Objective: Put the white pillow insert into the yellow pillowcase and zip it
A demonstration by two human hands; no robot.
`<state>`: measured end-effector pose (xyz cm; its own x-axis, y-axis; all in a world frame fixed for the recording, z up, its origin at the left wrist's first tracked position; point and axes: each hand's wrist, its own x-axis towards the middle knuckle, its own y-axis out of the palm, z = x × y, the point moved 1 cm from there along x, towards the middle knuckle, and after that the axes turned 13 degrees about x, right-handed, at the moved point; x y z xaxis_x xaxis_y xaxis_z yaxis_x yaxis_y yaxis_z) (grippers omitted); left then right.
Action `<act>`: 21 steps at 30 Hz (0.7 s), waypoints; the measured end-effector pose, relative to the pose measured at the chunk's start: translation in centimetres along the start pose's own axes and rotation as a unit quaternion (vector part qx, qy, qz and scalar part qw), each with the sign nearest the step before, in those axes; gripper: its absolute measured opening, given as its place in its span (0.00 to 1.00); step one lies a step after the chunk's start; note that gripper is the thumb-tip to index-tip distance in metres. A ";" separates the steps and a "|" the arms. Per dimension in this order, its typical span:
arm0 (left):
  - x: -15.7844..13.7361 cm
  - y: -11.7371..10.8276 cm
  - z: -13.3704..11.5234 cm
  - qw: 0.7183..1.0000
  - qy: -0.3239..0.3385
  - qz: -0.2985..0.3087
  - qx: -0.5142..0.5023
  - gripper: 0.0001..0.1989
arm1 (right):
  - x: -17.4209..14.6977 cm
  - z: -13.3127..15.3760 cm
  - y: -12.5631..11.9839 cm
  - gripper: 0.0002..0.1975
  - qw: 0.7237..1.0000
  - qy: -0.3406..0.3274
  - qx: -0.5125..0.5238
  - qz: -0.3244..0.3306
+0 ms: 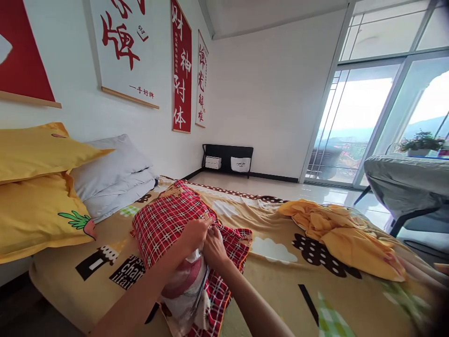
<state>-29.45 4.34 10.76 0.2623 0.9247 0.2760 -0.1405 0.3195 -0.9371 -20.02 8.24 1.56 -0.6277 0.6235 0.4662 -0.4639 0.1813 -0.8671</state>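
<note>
On the bed in front of me lies a red plaid pillowcase [164, 213] with white lines and an orange edge. Its near end gapes, and white and pink fabric [185, 276] shows inside the opening. Both hands meet at the top of that opening. My left hand [197, 233] is closed, its fingers pinching the pillowcase edge. Close against it, my right hand [214, 247] is closed too, with fingers bent down on the same edge. The fingertips are partly hidden, so the exact bit gripped is hard to see. A loose plaid flap [238, 241] spreads out to the right.
Yellow pillows [38, 210] and pale grey pillows [108, 164] are stacked at the left. A crumpled yellow cloth [336, 234] lies at the right on the tan patterned bedspread [270, 285]. Beyond stand a low black rack [228, 154] and a covered table [403, 187].
</note>
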 end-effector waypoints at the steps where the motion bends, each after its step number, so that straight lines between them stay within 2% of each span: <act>1: 0.1 0.4 0.2 1.000 -0.010 0.003 0.002 0.15 | -0.9 -0.7 -0.3 0.24 1.000 0.005 0.005 0.003; 5: 0.0 1.8 1.7 0.998 -0.068 0.011 0.010 0.16 | -5.3 -4.1 -2.1 0.42 0.996 0.084 0.020 0.032; 7: -0.3 2.4 2.7 0.994 -0.105 0.018 0.014 0.16 | -7.3 -5.0 -3.1 0.43 0.990 0.135 0.004 0.043; 8: -0.4 2.6 3.1 0.993 -0.118 0.023 0.014 0.15 | -8.1 -5.0 -3.4 0.43 0.989 0.138 -0.010 0.044; 9: -0.6 2.7 3.5 0.992 -0.125 0.027 0.013 0.14 | -8.7 -4.7 -3.6 0.44 0.991 0.125 -0.022 0.047; 11: -0.8 2.8 4.0 0.992 -0.119 0.036 0.008 0.14 | -9.4 -3.3 -3.2 0.47 0.997 0.054 -0.036 0.051; 14: -1.0 2.6 3.9 0.994 -0.097 0.042 -0.003 0.15 | -8.9 -1.0 -1.4 0.50 0.998 -0.035 -0.034 0.032; 19: -1.1 1.9 2.8 0.996 -0.082 0.034 -0.017 0.15 | -5.3 0.0 1.8 0.33 0.997 -0.072 -0.018 -0.029; 21: -1.1 1.7 2.2 0.996 -0.076 0.029 -0.024 0.16 | -3.6 -0.1 2.4 0.29 0.995 -0.085 -0.008 -0.051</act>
<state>-32.08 4.36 9.34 0.1072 0.9630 0.2471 -0.1044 0.2581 -0.9605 -18.79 6.54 -2.19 -0.6755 0.4637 0.5733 -0.5209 0.2503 -0.8161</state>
